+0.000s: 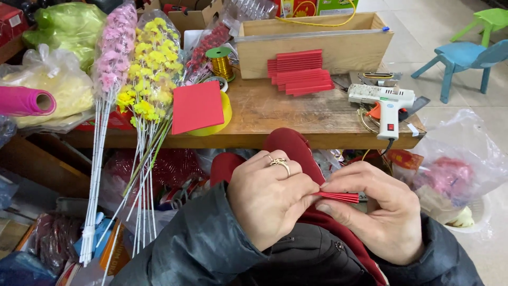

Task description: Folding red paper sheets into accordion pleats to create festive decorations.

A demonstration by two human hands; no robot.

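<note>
Fingertips of the left hand [267, 204] and right hand [373, 209] pinch a folded red paper strip [338, 197] between them, low over the lap, its left end hidden behind the left thumb. Beyond, the wooden box [317, 47] holds a yellow cord, its inside mostly out of sight, red folded stacks [299, 71] leaning against its front. Both wrists angle inward, knuckles up.
</note>
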